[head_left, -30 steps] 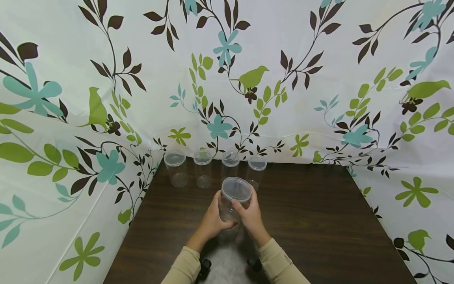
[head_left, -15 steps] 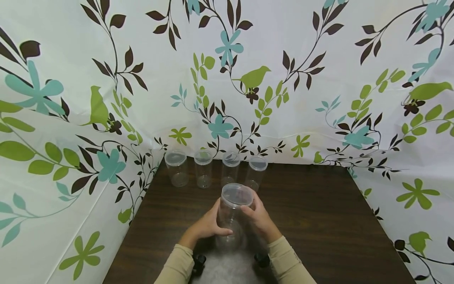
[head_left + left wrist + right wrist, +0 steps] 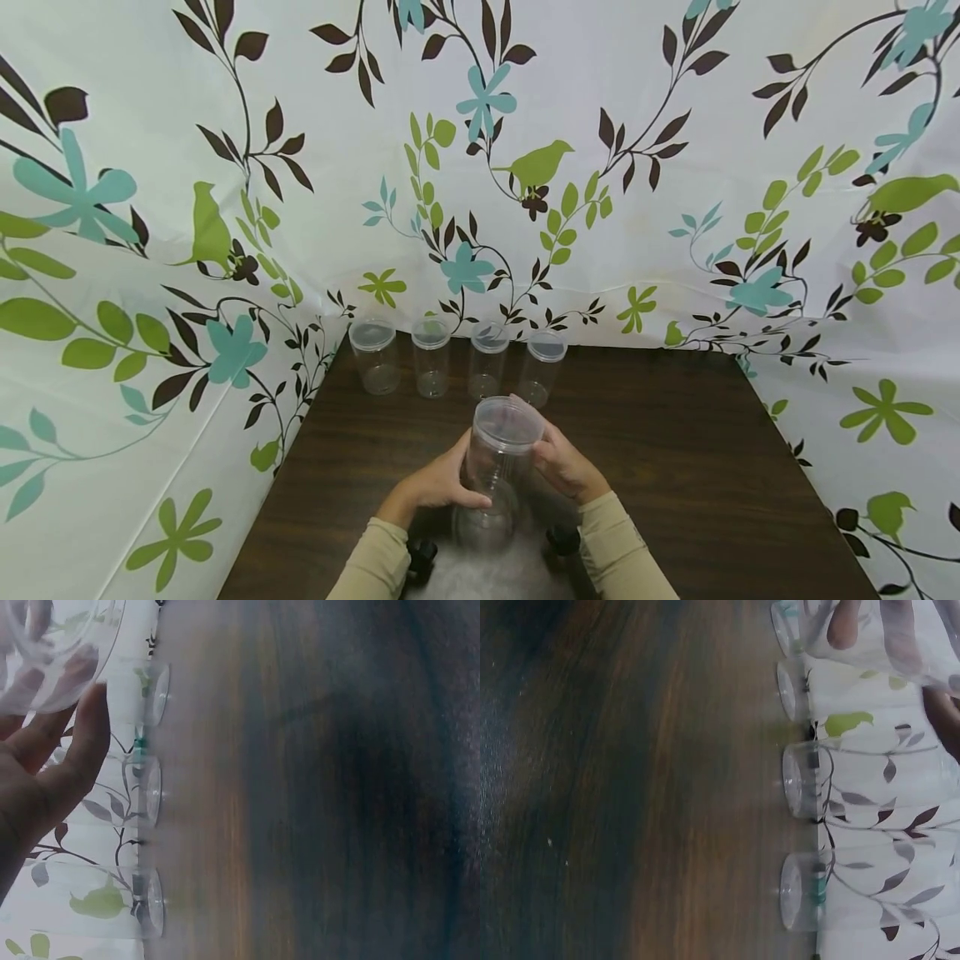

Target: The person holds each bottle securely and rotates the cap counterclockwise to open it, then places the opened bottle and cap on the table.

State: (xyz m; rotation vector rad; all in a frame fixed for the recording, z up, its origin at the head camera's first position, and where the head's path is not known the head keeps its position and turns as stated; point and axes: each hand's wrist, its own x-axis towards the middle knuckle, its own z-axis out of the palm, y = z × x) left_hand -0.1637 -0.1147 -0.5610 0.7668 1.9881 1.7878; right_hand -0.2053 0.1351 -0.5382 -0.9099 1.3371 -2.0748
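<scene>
A clear plastic jar (image 3: pixel 491 475) with a translucent lid (image 3: pixel 510 423) is held above the table, tilted, in front of the person. My left hand (image 3: pixel 438 477) grips its body from the left, thumb across the near side. On the right, my right hand (image 3: pixel 566 462) holds the jar near the lid, its fingers partly hidden behind it. The left wrist view shows the jar (image 3: pixel 56 682) raised off the table with left fingers (image 3: pixel 86 735) round it. In the right wrist view, right fingers (image 3: pixel 900 637) show through the clear plastic.
Several similar lidded clear jars, such as the leftmost jar (image 3: pixel 377 358) and the rightmost jar (image 3: pixel 542 367), stand in a row at the back of the dark wooden table (image 3: pixel 660 467). A patterned cloth (image 3: pixel 600 250) hangs behind and at both sides.
The held jar has come lower and closer to the person. My right hand has shifted rightward, its thumb moving from the jar's front to its right side. The back row has stayed put.
</scene>
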